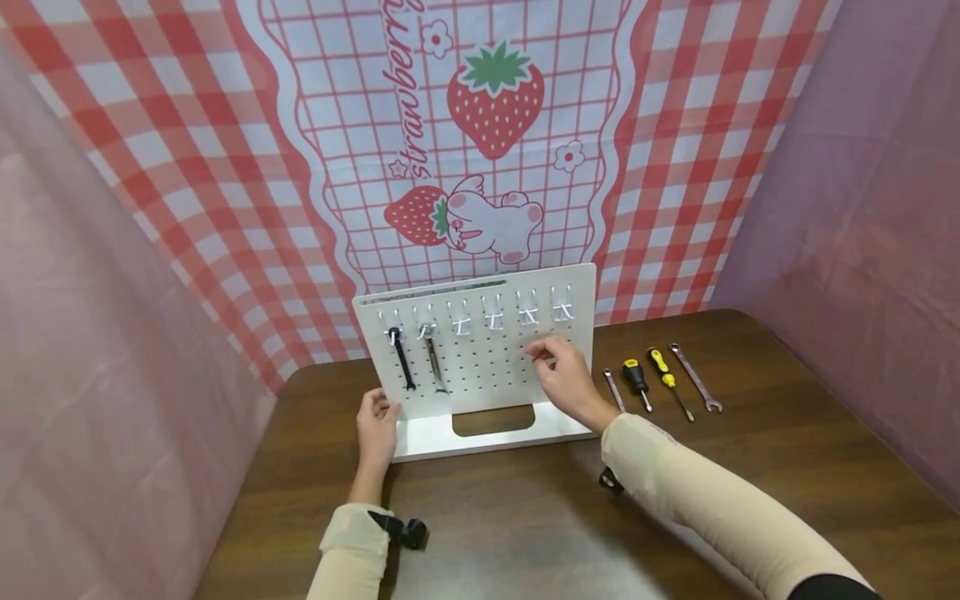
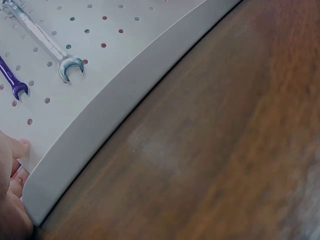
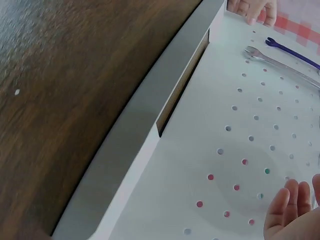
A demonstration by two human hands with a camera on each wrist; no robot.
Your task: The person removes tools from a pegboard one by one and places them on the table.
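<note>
A white pegboard (image 1: 480, 375) stands on the table, with a slot cut in its lower part. At its lower left edge my left hand (image 1: 377, 423) grips the board, thumb in front and fingers round the side. In front of the board's right part, below the hooks (image 1: 528, 317), my right hand (image 1: 558, 371) holds nothing, its fingers loosely bent. Two wrenches hang from the left hooks: a dark one (image 1: 402, 360) and a silver one (image 1: 434, 358). The left wrist view shows the silver wrench's open end (image 2: 70, 67) close against the board.
Right of the board lie a small wrench (image 1: 614, 390), a stubby black-and-yellow screwdriver (image 1: 636, 379), a longer yellow-and-black screwdriver (image 1: 670, 382) and a larger wrench (image 1: 696, 377). The brown wooden table (image 1: 510, 517) carries everything. A checked strawberry cloth (image 1: 495, 200) hangs behind.
</note>
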